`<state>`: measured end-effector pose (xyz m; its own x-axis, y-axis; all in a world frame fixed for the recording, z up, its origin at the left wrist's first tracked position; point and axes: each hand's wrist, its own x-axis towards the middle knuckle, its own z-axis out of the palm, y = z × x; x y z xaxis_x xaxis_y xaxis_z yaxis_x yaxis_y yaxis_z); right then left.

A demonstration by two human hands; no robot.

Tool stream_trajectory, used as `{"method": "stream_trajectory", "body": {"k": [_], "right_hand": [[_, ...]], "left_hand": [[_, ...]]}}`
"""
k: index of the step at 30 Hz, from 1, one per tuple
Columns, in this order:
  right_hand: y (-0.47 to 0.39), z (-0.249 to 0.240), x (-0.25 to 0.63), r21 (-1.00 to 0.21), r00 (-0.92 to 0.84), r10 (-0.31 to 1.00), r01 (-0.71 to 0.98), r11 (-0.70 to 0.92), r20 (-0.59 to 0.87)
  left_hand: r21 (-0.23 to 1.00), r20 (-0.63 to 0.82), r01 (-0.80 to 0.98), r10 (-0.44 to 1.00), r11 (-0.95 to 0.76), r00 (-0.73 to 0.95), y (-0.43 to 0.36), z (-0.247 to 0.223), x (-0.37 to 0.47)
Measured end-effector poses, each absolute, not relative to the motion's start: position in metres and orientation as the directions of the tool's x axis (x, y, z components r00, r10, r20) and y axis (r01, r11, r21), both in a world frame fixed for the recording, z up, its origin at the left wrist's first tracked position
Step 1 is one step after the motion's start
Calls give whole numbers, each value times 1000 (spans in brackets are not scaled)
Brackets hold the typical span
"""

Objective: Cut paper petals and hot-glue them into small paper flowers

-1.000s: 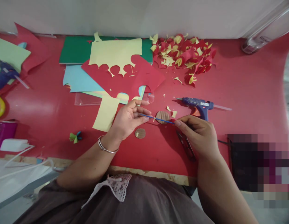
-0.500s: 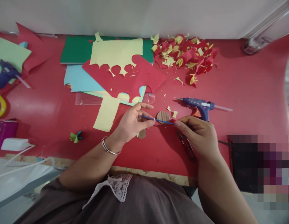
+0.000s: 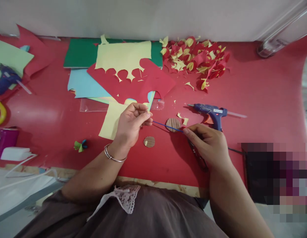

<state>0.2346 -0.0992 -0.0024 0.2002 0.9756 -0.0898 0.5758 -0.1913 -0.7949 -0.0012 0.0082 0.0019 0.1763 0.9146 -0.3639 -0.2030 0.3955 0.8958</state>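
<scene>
A thin blue stick (image 3: 167, 126) spans the space between my hands, above the red tabletop. My right hand (image 3: 208, 142) pinches its right end between thumb and fingers. At the stick's left end, my left hand (image 3: 133, 124) is closed, thumb pressed against the fingers; a tiny pale piece shows at its fingertips. Behind the stick lies a round corrugated brown disc (image 3: 173, 124). A smaller brown disc (image 3: 149, 141) with a pale scrap on it lies right of my left wrist. A pale yellow paper strip (image 3: 110, 121) is partly covered by my left hand.
A blue glue gun (image 3: 210, 111) lies beyond my right hand, with black snips (image 3: 198, 155) beside that hand. Red and yellow paper pieces (image 3: 195, 58) are heaped at the back. Cut sheets (image 3: 153, 79) lie back centre. A green-blue paper flower (image 3: 80, 145) sits at the left.
My left hand has moved slightly left and away from me, and its fingers have closed at the stick's left end. The small disc is now uncovered. My right hand has barely moved.
</scene>
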Motion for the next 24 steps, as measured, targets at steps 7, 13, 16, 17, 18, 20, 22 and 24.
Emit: {"method": "stream_trajectory", "body": {"k": [7,13,16,17,18,20,22,24], "right_hand": [[-101,-6,230,-682,-25,1000,731,14,-7],[-100,3,220,-723,2,992,684,94,130],[-100,8,213,-775,14,992,627,87,123],[-100,9,212,-788,7,993,609,87,115],[-100,9,211,-801,-5,994,592,89,107],[-99,9,210,-820,-34,994,563,102,100],[-99,8,210,-832,-59,992,542,123,108],[-99,8,210,-831,-69,989,537,144,127]], "left_hand": [[903,-336,-169,896,394,289,0,0,0],[925,-305,-61,828,375,470,-11,5,4],[928,-304,-6,768,372,564,-17,3,6],[934,-292,7,750,358,593,-19,1,7],[940,-280,21,737,340,616,-21,0,7],[951,-266,52,720,306,641,-24,-1,8],[955,-266,76,715,286,646,-26,-1,8],[955,-270,88,716,282,644,-26,1,8]]}}
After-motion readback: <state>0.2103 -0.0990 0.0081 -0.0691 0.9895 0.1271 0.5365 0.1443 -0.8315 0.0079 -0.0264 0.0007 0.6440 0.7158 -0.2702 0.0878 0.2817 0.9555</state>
